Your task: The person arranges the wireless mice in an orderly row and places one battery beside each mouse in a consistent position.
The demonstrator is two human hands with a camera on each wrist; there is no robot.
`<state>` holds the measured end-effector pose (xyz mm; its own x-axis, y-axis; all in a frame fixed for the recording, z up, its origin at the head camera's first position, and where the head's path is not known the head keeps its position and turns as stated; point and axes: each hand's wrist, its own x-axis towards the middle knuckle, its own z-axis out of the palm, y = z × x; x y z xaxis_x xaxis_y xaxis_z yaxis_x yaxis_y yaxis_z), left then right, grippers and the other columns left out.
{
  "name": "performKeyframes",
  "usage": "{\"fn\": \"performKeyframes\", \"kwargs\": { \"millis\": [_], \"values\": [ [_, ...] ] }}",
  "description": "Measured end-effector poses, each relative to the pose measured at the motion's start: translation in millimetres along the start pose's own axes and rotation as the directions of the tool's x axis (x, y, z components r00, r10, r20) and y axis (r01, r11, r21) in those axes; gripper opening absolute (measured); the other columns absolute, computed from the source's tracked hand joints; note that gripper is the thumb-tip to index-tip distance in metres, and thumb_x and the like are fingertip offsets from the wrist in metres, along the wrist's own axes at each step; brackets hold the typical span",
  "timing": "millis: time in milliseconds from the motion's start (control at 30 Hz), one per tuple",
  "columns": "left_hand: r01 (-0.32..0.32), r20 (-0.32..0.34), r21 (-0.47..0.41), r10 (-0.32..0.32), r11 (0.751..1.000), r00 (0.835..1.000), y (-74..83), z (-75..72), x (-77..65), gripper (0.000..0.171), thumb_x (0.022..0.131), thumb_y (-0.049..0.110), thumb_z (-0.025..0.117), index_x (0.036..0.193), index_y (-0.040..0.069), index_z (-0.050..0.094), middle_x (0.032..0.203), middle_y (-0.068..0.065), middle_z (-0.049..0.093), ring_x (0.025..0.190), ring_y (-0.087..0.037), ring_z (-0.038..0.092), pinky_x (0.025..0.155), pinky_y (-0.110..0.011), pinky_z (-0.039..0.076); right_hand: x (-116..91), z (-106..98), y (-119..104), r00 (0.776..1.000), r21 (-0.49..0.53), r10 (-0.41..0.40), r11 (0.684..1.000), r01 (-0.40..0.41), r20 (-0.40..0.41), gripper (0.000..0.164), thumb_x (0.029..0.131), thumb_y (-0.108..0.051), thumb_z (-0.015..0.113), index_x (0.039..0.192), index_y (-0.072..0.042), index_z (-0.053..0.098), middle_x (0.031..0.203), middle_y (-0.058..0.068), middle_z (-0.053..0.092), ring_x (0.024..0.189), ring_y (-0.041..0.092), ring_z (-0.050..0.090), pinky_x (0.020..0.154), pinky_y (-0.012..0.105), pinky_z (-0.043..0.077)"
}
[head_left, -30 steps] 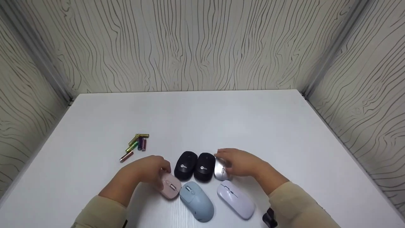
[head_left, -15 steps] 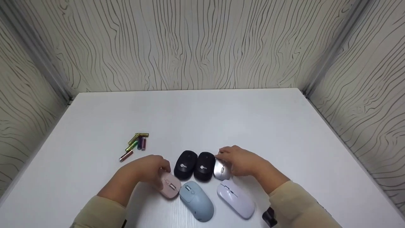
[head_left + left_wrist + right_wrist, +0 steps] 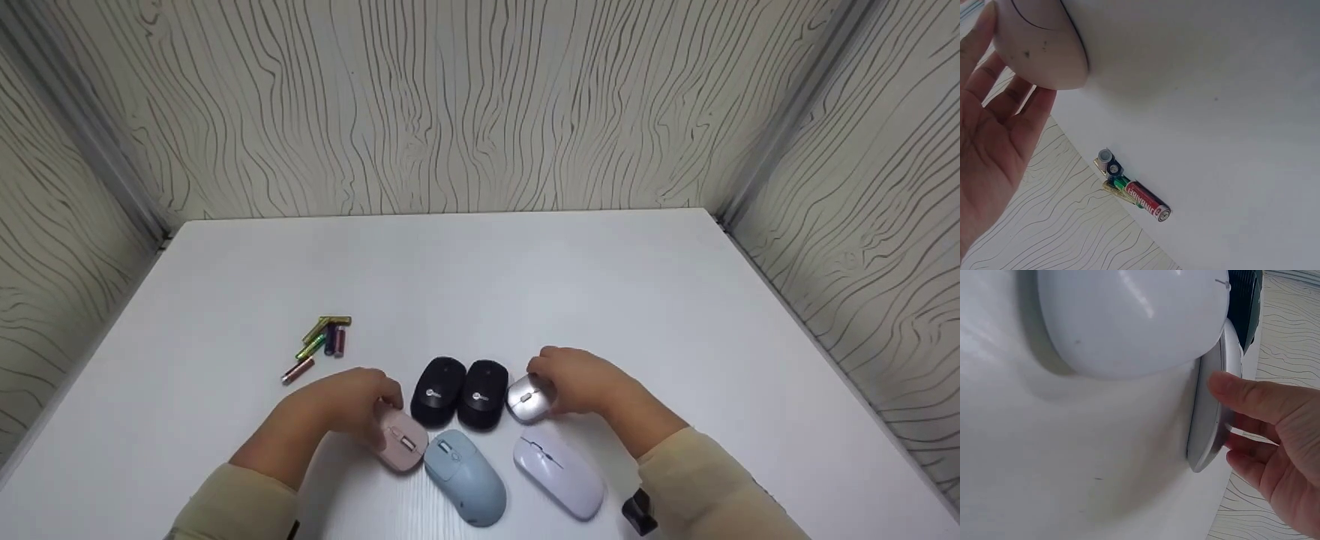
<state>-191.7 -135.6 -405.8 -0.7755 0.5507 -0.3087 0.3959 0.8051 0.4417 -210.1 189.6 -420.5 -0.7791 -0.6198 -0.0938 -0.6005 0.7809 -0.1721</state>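
Observation:
My left hand (image 3: 358, 405) grips the pink mouse (image 3: 403, 444) between thumb and fingers; its rear end (image 3: 1044, 62) shows in the left wrist view. At the right, my right hand (image 3: 574, 381) holds the small silver mouse (image 3: 531, 399) by its sides. In the right wrist view the thumb lies along the near side of that silver mouse (image 3: 1207, 410), the fingers on its far side. Two black mice, one on the left (image 3: 438, 393) and one on the right (image 3: 484, 396), stand side by side between my hands. The silver mouse sits beside the right black one.
A blue mouse (image 3: 466, 478) lies in front, touching or nearly touching the pink one. The lilac mouse (image 3: 560, 474) is near my right wrist. Several batteries (image 3: 321, 341) lie in a loose group at the left of the white table (image 3: 600, 285). Patterned panels (image 3: 450, 105) wall it in.
My right hand has shifted slightly right, and the silver mouse has turned a little with it, its front now angled. The left hand and pink mouse stay in place.

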Motion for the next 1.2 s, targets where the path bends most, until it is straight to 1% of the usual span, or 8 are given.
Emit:
{"fn": "performKeyframes", "kwargs": {
  "millis": [200,467,633,733,833,967,1067,1200],
  "values": [
    [-0.036,0.027,0.105,0.033,0.994,0.999,1.0,1.0,-0.8,0.048,0.055,0.015,0.084,0.099,0.015,0.065,0.093,0.005,0.056,0.088,-0.014,0.053,0.082,-0.035,0.046,2,-2,0,0.999,0.002,0.039,0.999,-0.039,0.029,0.045,0.056,-0.014,0.083,0.096,-0.011,0.064,0.079,-0.003,0.048,0.072,0.016,0.048,0.065,0.032,0.044],
    [-0.02,0.053,0.158,0.012,0.987,0.999,5.9,2.9,-2.9,0.054,0.055,0.012,0.083,0.105,0.018,0.062,0.096,0.002,0.054,0.09,-0.016,0.053,0.083,-0.038,0.046,4,-4,-3,0.995,0.007,0.083,0.996,-0.084,0.062,0.04,0.053,-0.011,0.084,0.086,-0.013,0.06,0.077,-0.003,0.046,0.072,0.017,0.046,0.064,0.032,0.043],
    [-0.082,0.021,0.256,0.08,0.963,0.997,6.8,7.5,-2.2,0.054,0.052,0.016,0.084,0.101,0.017,0.061,0.093,0.003,0.054,0.09,-0.017,0.052,0.08,-0.037,0.047,6,-6,-7,0.989,-0.015,0.12,0.993,-0.119,0.081,0.039,0.053,-0.01,0.084,0.083,-0.014,0.058,0.078,-0.002,0.047,0.073,0.017,0.047,0.066,0.034,0.043],
    [-0.107,0.006,0.29,0.11,0.951,0.994,5.8,9.0,-1.9,0.051,0.051,0.022,0.086,0.095,0.017,0.061,0.086,0.007,0.052,0.084,-0.014,0.052,0.077,-0.034,0.047,8,-6,-9,0.987,-0.037,0.134,0.991,-0.132,0.086,0.041,0.053,-0.009,0.084,0.083,-0.013,0.058,0.079,-0.001,0.048,0.073,0.018,0.048,0.067,0.034,0.044],
    [-0.1,0.015,0.26,0.099,0.96,0.995,5.2,7.1,-1.3,0.046,0.052,0.027,0.085,0.09,0.018,0.062,0.081,0.01,0.052,0.077,-0.01,0.051,0.076,-0.032,0.047,9,-7,-10,0.985,-0.059,0.142,0.989,-0.137,0.096,0.042,0.053,-0.008,0.084,0.085,-0.013,0.058,0.079,0.0,0.049,0.073,0.019,0.049,0.067,0.035,0.045],
    [-0.094,0.021,0.192,0.092,0.977,0.996,3.2,1.1,-2.0,0.041,0.054,0.03,0.084,0.086,0.018,0.062,0.077,0.012,0.053,0.072,-0.008,0.05,0.073,-0.031,0.047,10,-6,-11,0.983,-0.08,0.146,0.987,-0.138,0.109,0.042,0.053,-0.009,0.084,0.085,-0.013,0.057,0.079,0.0,0.048,0.073,0.019,0.049,0.067,0.035,0.045],
    [-0.093,0.006,0.174,0.093,0.98,0.996,0.4,-6.0,-2.2,0.04,0.056,0.031,0.083,0.086,0.017,0.062,0.077,0.012,0.054,0.073,-0.009,0.05,0.073,-0.031,0.046,11,-5,-11,0.983,-0.081,0.148,0.987,-0.14,0.108,0.042,0.052,-0.009,0.084,0.084,-0.014,0.057,0.078,0.0,0.048,0.072,0.019,0.049,0.066,0.035,0.045],
    [-0.063,-0.032,0.162,0.069,0.985,0.997,-2.7,-14.8,0.4,0.034,0.062,0.031,0.079,0.087,0.017,0.061,0.078,0.01,0.055,0.073,-0.01,0.049,0.073,-0.032,0.046,12,-5,-11,0.983,-0.077,0.15,0.987,-0.143,0.102,0.042,0.052,-0.009,0.084,0.083,-0.014,0.057,0.078,0.0,0.048,0.072,0.02,0.049,0.066,0.035,0.045]
  ]
}}
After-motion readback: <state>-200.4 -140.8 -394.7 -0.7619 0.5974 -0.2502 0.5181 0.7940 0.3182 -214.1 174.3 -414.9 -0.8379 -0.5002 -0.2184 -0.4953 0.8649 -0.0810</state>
